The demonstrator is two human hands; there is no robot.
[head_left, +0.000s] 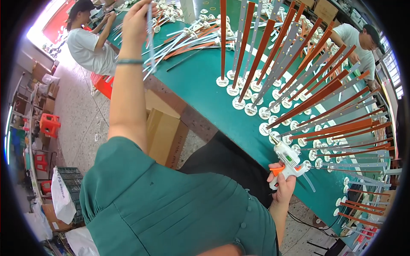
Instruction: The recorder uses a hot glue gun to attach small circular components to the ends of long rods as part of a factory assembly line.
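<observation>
Plainly, the hands grip a slim pale strip, left, and an orange-triggered white glue gun, right

Left hand: cut by the upper edge.
Pale strip: blurred.
Right hand: partly hidden by the glue gun.
Leftmost brown strip: top cropped.

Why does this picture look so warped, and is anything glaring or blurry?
Head view: the wide lens makes the brown sticks splay outward and leaves the corners black; head view, upper left: glare bleaches the bright opening; head view, top: the pale strip in the left hand looks slightly smeared, while the glue gun looks clearer.
</observation>
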